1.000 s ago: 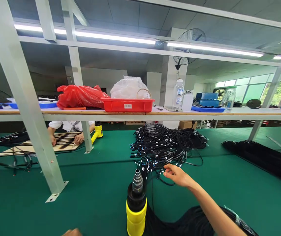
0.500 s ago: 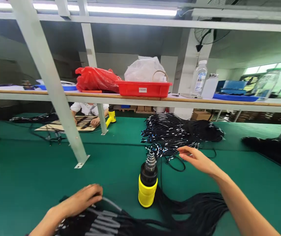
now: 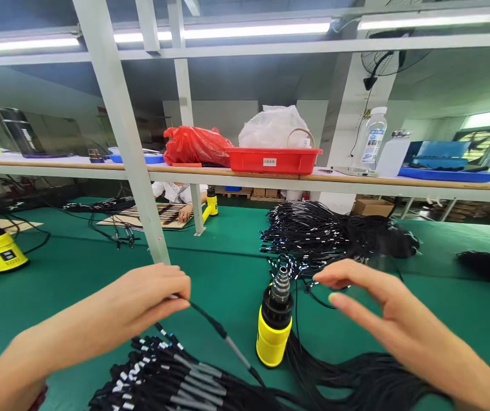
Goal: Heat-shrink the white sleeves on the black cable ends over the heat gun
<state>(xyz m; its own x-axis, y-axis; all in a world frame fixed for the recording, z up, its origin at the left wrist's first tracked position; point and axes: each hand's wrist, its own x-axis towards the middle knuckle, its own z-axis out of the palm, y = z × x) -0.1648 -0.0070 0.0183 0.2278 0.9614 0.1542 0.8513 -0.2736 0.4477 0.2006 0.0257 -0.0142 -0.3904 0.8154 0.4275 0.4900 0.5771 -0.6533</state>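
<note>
My left hand (image 3: 155,294) pinches a thin black cable (image 3: 208,321) with a grey sleeve on it, lifted above a bundle of black cables (image 3: 176,371). That bundle has white and black tips on the left and several grey sleeves. Upright in the middle stands a yellow and black heat gun (image 3: 274,337), its stepped metal nozzle pointing up. My right hand (image 3: 365,291) is to the right of the nozzle, thumb and fingers apart, holding nothing. Behind it lies a large heap of black cables (image 3: 313,228) with white and blue tips.
Another heat gun (image 3: 0,251) lies at the left edge. A white post (image 3: 129,142) rises from the green table (image 3: 219,268). The shelf (image 3: 211,176) above carries a red tray (image 3: 274,161) and a bottle (image 3: 373,140). Across the table, a person's hand (image 3: 185,213) rests by a board.
My left hand has risen from the bundle, lifting one cable. My right hand has opened wider beside the nozzle. The view has shifted left, bringing the left heat gun in.
</note>
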